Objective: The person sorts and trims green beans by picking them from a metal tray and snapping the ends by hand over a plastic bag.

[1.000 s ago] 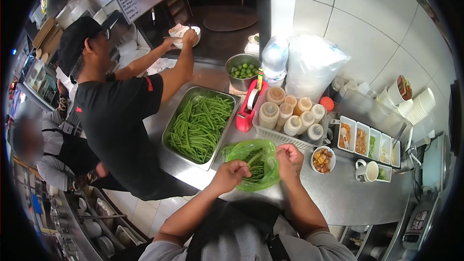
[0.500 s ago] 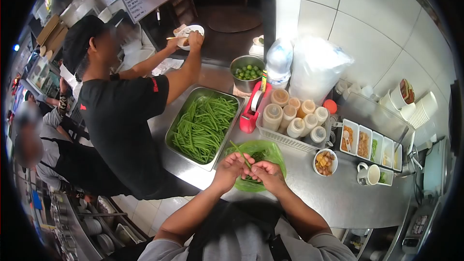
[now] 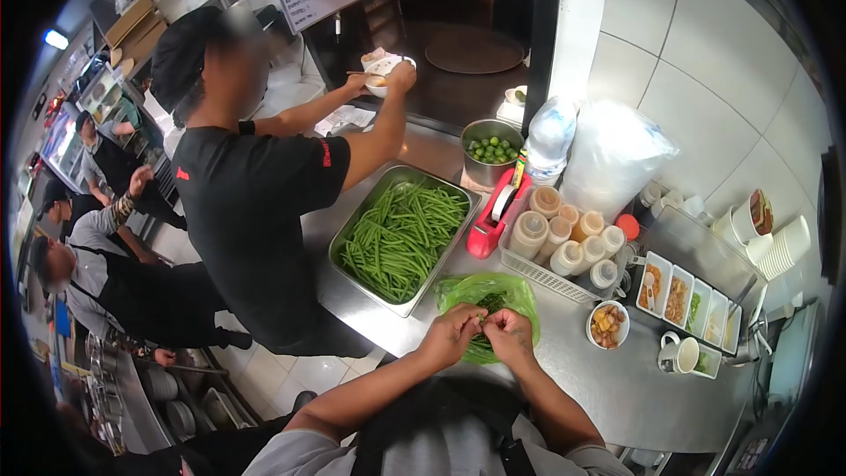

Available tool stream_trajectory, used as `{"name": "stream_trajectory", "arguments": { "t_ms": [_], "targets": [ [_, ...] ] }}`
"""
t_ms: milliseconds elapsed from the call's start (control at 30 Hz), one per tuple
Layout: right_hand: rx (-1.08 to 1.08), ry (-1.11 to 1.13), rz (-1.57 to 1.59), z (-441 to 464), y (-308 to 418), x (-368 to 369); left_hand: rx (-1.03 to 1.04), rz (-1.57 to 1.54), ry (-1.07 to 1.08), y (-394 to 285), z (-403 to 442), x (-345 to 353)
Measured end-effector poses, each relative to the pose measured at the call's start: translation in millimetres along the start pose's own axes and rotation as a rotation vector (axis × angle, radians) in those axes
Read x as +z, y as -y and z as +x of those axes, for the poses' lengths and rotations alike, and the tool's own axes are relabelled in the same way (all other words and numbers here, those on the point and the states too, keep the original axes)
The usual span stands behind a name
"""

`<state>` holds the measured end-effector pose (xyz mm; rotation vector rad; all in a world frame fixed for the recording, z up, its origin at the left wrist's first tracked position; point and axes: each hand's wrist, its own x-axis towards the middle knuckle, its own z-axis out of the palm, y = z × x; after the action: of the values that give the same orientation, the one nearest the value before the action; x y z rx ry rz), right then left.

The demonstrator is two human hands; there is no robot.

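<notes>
Both of my hands meet over a green plastic bag [image 3: 522,293] with dark green pieces inside. My left hand [image 3: 452,333] is closed, its fingertips pinching a green bean [image 3: 481,320] of which only a little shows. Against it, my right hand [image 3: 509,336] is closed too, with fingertips on the same bean. Just left of the bag is a deep metal tray [image 3: 408,308] heaped with long green beans [image 3: 404,238].
A co-worker in black [image 3: 256,203] stands at the left, holding a white bowl [image 3: 388,73]. Behind the bag are a red tape dispenser [image 3: 487,234] and a basket [image 3: 551,280] of bottles. A bowl of brown chunks [image 3: 607,325], a mug [image 3: 679,355] and topping containers [image 3: 677,296] are at right.
Since one second ago my hands have come together over the bag, pinching a bean. In the latest frame less of it shows. The whole scene has shifted rightward in view.
</notes>
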<state>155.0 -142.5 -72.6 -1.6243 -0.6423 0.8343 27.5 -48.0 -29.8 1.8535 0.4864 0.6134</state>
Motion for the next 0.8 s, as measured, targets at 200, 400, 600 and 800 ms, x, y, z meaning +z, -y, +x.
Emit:
{"name": "stream_trajectory", "arguments": {
  "t_ms": [200,400,600,800],
  "targets": [
    [0.14,-0.118,0.065,8.8,-8.3,0.3,0.045,0.146,-0.086,-5.8,3.9,-13.0],
    [0.105,-0.003,-0.191,6.3,-22.8,-18.6,-0.416,-0.101,-0.366,27.0,59.8,-87.9],
    [-0.087,-0.008,-0.454,-5.5,1.4,-11.0,-0.468,-0.212,-0.503,51.4,107.0,-126.9],
    [-0.302,-0.048,-0.642,-6.3,-2.0,-20.4,-0.21,-0.129,0.042,26.8,42.0,-48.0]
  ]
}}
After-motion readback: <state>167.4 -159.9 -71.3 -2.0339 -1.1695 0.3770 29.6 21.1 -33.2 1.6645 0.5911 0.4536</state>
